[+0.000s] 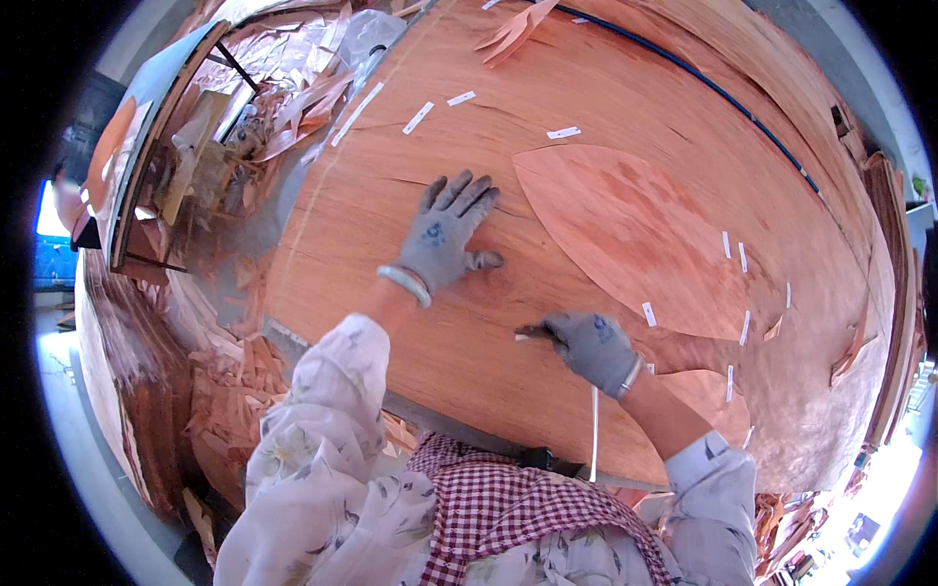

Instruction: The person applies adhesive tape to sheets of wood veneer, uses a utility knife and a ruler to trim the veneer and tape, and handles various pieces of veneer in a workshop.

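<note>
A large sheet of reddish-brown wood veneer [449, 361] covers the table before me. My left hand [440, 234], in a grey glove with darkened fingertips, lies flat on it with fingers spread, beside a dark crack in the grain. To the right, my right hand [586, 347], gloved the same, is closed with its fingers pinched low over the veneer. A small white piece of tape [521, 337] shows at its fingertips. Below that hand a long white strip [594, 435] runs down to the table's near edge. A paler leaf-shaped veneer piece [625, 234] lies beyond my hands.
Several short white tape pieces [418, 118] stick to the veneer. A dark blue hose or rod [703, 83] crosses the far side. Veneer scraps [234, 400] heap at the left, near a stand with a board top [161, 146]. A black object [537, 459] sits at the near edge.
</note>
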The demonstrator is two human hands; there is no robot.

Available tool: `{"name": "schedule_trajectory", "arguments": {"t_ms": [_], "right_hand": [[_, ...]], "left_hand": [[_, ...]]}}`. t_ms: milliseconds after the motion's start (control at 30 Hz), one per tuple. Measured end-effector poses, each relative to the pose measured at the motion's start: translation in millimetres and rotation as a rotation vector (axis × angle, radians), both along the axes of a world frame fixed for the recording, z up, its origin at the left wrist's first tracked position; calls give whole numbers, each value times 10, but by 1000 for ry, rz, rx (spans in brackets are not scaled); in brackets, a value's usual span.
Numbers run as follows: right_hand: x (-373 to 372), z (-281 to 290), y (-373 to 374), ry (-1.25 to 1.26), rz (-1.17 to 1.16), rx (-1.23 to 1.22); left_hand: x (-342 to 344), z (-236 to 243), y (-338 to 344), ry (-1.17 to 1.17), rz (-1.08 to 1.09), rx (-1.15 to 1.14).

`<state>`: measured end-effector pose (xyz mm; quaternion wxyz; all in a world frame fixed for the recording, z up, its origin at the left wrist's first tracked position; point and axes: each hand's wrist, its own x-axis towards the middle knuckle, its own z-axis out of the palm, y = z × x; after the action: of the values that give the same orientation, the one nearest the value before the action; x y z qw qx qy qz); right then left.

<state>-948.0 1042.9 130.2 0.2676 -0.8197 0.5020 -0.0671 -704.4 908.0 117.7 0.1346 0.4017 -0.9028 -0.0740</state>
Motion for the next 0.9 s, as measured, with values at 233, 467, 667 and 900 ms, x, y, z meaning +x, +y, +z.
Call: {"name": "schedule_trajectory", "arguments": {"t_ms": [233, 467, 667, 900], "right_hand": [[139, -162, -727, 105, -179, -143], [171, -136, -799, -125, -362, -103], [248, -173, -373, -51, -77, -84], [184, -271, -1026, -92, -383, -80]], "left_hand": [[29, -259, -239, 65, -85, -5], [-62, -323, -271, 127, -56, -30], [-45, -343, -249, 158, -68, -53], [-105, -342, -217, 135, -58, -51]]}}
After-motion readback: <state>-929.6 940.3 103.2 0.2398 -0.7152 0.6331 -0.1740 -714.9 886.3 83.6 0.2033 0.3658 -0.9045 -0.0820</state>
